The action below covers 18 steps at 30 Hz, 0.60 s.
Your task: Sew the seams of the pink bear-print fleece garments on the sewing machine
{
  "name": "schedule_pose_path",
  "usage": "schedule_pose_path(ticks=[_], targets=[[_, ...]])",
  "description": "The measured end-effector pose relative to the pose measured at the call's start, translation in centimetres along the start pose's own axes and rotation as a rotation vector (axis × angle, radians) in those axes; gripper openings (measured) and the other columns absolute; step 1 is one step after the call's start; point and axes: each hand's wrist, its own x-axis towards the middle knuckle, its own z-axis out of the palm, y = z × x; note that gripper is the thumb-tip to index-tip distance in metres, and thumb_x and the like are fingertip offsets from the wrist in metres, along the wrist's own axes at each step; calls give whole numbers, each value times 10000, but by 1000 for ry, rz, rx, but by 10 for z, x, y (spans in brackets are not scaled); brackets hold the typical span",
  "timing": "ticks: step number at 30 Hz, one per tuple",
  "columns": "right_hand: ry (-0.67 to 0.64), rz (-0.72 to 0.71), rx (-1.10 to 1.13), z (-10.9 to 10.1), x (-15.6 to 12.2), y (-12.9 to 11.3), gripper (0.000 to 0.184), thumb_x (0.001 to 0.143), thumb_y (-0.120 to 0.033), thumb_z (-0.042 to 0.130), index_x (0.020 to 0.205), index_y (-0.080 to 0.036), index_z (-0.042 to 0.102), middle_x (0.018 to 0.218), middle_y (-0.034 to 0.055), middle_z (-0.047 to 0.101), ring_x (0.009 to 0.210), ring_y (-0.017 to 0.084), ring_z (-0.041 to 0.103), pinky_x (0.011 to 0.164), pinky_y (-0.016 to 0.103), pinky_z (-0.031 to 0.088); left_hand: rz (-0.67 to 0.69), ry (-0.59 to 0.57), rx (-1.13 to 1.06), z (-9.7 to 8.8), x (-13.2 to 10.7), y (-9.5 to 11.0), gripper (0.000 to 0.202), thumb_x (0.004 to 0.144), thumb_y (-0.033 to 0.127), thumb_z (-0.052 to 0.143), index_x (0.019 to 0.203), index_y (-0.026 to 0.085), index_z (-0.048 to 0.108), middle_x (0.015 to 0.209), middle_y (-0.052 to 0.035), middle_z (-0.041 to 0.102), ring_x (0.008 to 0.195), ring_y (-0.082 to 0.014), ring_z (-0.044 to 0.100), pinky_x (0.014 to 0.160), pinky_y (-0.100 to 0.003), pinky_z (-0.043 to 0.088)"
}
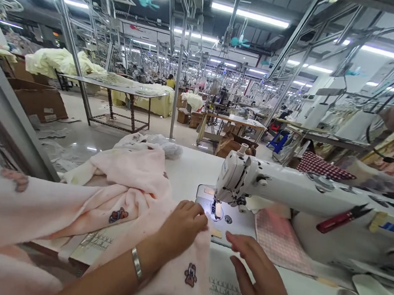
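My left hand (182, 226) rests on a pale pink fleece garment (130, 206) with small cartoon patches, its fingers curled and pinching the cloth's edge just left of the needle. My right hand (257, 278) lies flat on the white table with fingers stretched out, holding nothing, just in front of the needle plate (226, 218). A white sewing machine (305, 191) stands behind both hands, its needle and presser foot (216, 209) lit over the plate.
Red thread snips (342, 219) lie on the machine arm. A pink checked cloth (278, 240) lies under the arm. A ruler strip (224, 289) is stuck along the table edge. Cardboard boxes (40, 100), a metal table (119, 87) and other workstations fill the hall.
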Motion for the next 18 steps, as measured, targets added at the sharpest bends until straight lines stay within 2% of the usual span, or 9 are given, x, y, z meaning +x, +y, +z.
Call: schedule_pose_path(ticks=[3,5,8,11,13,15,16,17,18], targets=[[10,-66,-2,-1,11,-8,572,842,-93,404,1382,-201,252,1363,99,405,1273,209,342,1013,388,369,160,162,-141,-31,6,30,202,912,155,382,773,163,528,801,-29,586,733,-138,510,683,-275,434],[-13,-103,74,-11,19,-13,557,802,-99,444,1337,-212,333,1332,90,455,1259,218,372,992,396,394,273,225,-246,-65,12,49,236,919,139,329,784,155,522,737,-20,565,667,-120,498,611,-240,426],[37,-42,152,-36,29,-11,333,767,-127,518,1074,-252,550,989,30,653,935,175,608,758,287,516,236,164,-219,-124,18,56,170,914,169,386,828,168,533,698,3,549,630,-116,501,556,-231,408],[195,87,123,-58,37,-10,101,784,-210,590,879,-245,596,770,-7,658,673,148,622,590,244,501,114,106,-49,-166,18,49,141,901,221,438,811,202,545,752,4,581,606,-114,531,509,-226,404],[247,100,134,-66,45,-24,34,820,-256,582,847,-248,601,745,-6,644,679,155,619,598,250,490,120,135,51,-177,19,50,158,903,208,405,816,202,537,921,-25,605,624,-112,561,500,-224,418],[283,45,227,-67,53,-49,108,872,-318,517,937,-268,587,778,6,629,734,168,625,635,266,498,148,164,106,-180,24,59,169,895,177,361,824,193,515,965,-56,598,620,-124,567,473,-231,415],[317,10,287,-64,55,-63,198,885,-393,478,1033,-285,551,828,21,624,762,179,625,659,286,508,158,173,121,-180,26,64,175,886,162,343,818,193,501,897,-58,598,585,-130,550,441,-235,395],[354,0,314,-60,56,-76,393,858,-500,472,1190,-289,461,946,57,618,850,218,622,719,338,517,155,172,122,-181,29,69,176,875,156,333,798,197,486,794,-47,579,539,-134,519,406,-236,364],[326,-6,300,-54,54,-87,579,812,-564,504,1298,-283,359,1050,88,598,939,257,607,762,375,516,138,146,74,-184,31,71,169,864,154,332,783,203,472,706,-29,539,499,-133,483,381,-233,329]])
